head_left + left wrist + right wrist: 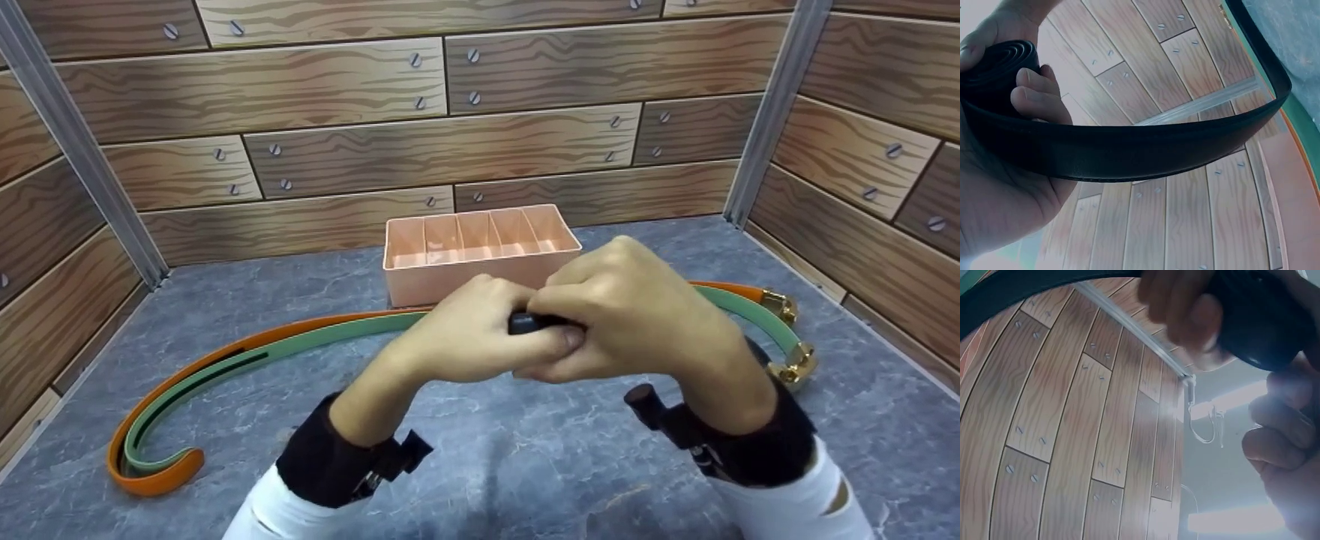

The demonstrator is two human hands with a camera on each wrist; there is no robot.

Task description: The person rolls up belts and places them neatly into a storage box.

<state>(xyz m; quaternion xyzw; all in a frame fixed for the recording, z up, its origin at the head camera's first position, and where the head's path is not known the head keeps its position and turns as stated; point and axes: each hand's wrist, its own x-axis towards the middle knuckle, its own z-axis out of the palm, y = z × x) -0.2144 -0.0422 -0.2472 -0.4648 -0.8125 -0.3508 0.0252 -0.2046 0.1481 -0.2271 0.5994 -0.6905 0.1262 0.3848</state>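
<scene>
Both hands meet in the middle of the head view around a black belt [525, 324], most of it hidden there. My left hand [472, 334] curls its fingers around the coiled part of the strap. The left wrist view shows the coil [999, 62] wound in several tight turns, with a loose length of strap [1145, 152] looping away from it. My right hand [630, 315] grips the same coil from the other side, thumb pressed on it. Behind the hands, a green belt [322, 337] and an orange belt [292, 328] lie side by side, standing on edge.
A pink box [480, 281] with several narrow compartments stands at the back, behind the belts. Gold buckles [795, 364] lie at the right ends of the belts. Wood-patterned walls [345, 82] enclose the grey marbled table [480, 465] at the back and sides.
</scene>
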